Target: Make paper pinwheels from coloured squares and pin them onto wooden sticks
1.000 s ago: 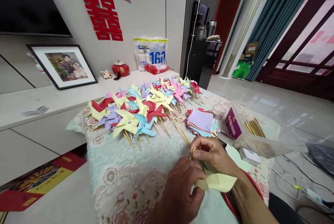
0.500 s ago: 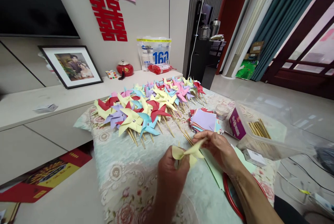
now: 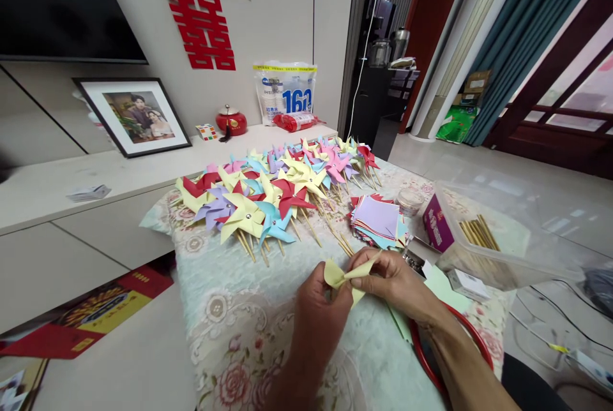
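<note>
A pale yellow paper pinwheel (image 3: 360,274), partly folded, is held between both hands above the flowered tablecloth (image 3: 230,334). My left hand (image 3: 320,309) pinches its folded middle between thumb and fingers. My right hand (image 3: 390,280) grips a blade of the same paper from the other side, its thumb close to the centre. Whether a stick is behind the paper is hidden by the fingers. Just beyond my hands lie loose wooden sticks (image 3: 343,244) and a stack of coloured paper squares (image 3: 377,216).
Many finished pinwheels (image 3: 244,214) on sticks cover the far side of the table. To the right stand a clear plastic box (image 3: 522,264) with sticks, a small white box (image 3: 469,284) and a round clear tub (image 3: 410,200). Red-handled scissors (image 3: 472,328) lie beneath my right forearm.
My right hand has come in left and down, bringing its paper blade towards the pinwheel's centre. My left hand keeps its pinch. The camera view has shifted slightly.
</note>
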Action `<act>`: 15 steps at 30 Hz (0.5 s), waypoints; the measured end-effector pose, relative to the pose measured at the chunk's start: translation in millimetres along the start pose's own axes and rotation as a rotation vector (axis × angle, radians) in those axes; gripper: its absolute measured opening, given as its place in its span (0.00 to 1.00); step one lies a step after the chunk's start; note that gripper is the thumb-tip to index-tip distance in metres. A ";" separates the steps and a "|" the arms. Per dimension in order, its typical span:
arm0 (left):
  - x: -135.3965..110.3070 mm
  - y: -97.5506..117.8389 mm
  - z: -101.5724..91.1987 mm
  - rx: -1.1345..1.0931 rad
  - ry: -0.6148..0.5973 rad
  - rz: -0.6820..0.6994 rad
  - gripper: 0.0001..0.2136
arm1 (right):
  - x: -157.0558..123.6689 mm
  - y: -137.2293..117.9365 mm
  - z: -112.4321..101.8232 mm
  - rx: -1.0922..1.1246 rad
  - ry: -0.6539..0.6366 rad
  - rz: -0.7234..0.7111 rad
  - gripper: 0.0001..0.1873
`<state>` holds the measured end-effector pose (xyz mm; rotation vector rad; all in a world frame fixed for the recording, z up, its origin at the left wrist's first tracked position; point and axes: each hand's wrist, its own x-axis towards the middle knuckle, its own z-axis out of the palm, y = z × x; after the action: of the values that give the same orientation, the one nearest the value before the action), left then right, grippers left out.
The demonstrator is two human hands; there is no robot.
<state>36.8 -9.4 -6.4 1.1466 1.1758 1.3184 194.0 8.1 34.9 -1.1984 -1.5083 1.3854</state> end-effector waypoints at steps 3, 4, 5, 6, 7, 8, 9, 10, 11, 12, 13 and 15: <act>-0.5 1.7 0.2 -0.066 -0.048 -0.027 0.06 | -0.4 -1.7 -0.6 -0.040 0.003 -0.074 0.09; -0.3 4.2 -0.4 -0.119 -0.075 -0.056 0.06 | -0.9 -1.8 -1.2 -0.022 0.018 -0.094 0.08; 0.3 7.6 -1.6 -0.183 -0.102 -0.086 0.07 | -1.6 -1.7 -1.9 0.028 0.045 -0.099 0.07; 1.1 11.6 -3.2 -0.250 -0.126 -0.124 0.08 | -2.5 -1.4 -2.9 0.106 0.082 -0.087 0.07; 2.3 15.9 -5.3 -0.324 -0.080 -0.153 0.09 | -3.4 -1.1 -4.2 0.205 0.126 -0.063 0.08; 3.6 20.0 -7.7 -0.404 -0.051 -0.149 0.11 | -4.4 -1.0 -5.6 0.311 0.163 -0.030 0.11; 5.1 23.7 -10.1 -0.492 -0.006 -0.132 0.12 | -5.3 -1.2 -7.1 0.405 0.185 0.002 0.13; 6.6 26.6 -12.4 -0.575 0.039 -0.105 0.13 | -6.2 -1.6 -8.5 0.476 0.186 0.029 0.15; 7.9 28.7 -14.5 -0.644 0.072 -0.079 0.13 | -7.0 -2.3 -9.7 0.522 0.160 0.044 0.15; 9.1 30.1 -16.1 -0.696 0.101 -0.059 0.13 | -7.8 -3.2 -10.6 0.546 0.114 0.041 0.15; 9.9 31.0 -17.3 -0.732 0.122 -0.045 0.13 | -8.5 -4.1 -11.1 0.553 0.054 0.023 0.14; 10.8 31.5 -18.6 -0.767 0.151 -0.030 0.13 | -10.0 -5.5 -11.2 0.547 -0.074 -0.060 0.11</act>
<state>15.1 -0.9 23.9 0.4738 0.6669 1.6458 206.6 1.8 42.4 -0.7594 -1.0926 1.6719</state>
